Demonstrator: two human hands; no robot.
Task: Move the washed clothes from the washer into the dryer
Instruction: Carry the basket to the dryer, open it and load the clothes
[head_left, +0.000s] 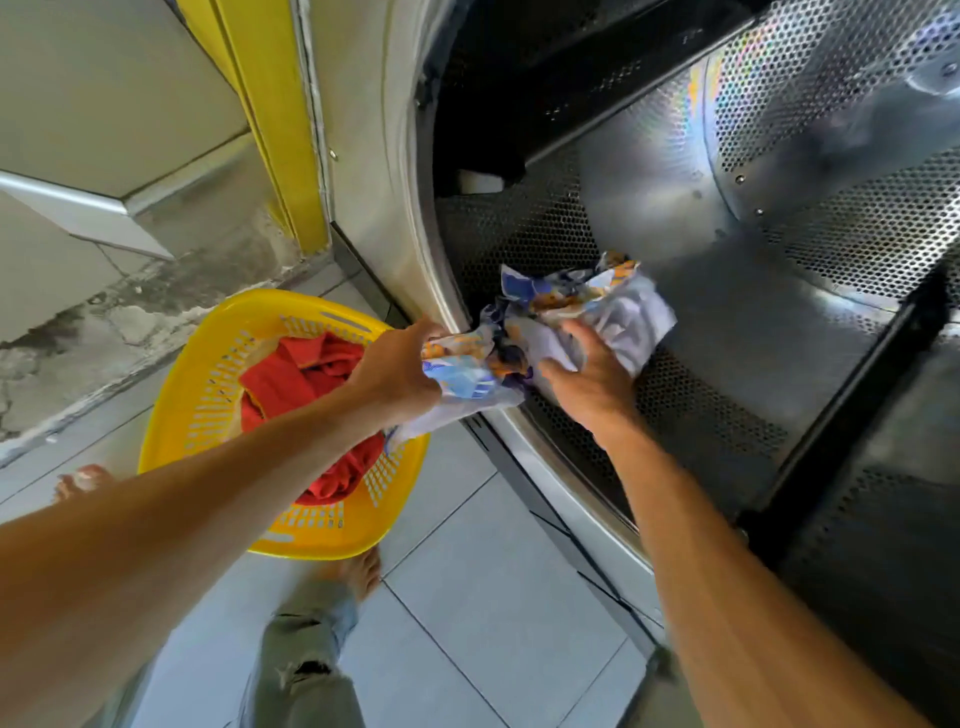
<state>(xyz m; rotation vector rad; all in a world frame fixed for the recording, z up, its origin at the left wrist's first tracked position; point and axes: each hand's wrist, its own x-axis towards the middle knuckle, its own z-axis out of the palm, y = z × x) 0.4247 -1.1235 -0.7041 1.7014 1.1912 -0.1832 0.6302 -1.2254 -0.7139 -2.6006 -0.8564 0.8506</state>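
While both my hands are on the crumpled white cloth printed w/ blue and orange, the job right now is getting it fully past the rim of the big perforated steel drum, which I take to be the dryer. My left hand has its fingers curled round the near end of the cloth, just outside the opening, above the edge of the yellow slotted plastic laundry basket. My right hand lies on the cloth w/ fingers spread and fairly straight, pressing it inward rather than gripping it, as far as I can tell.

Cloth sits across the lower lip: far part inside the drum, near tail hanging out toward the floor. To do this well: push deep w/ the right, feed the tail in w/ the left, let go only once nothing drapes over the lip. Damp fabric clings, so I'd shake it loose instead of leaving it in a wad. A trailing corner could catch in the door seal.

A red garment lies in the basket, so it looks like more pieces are left to move.
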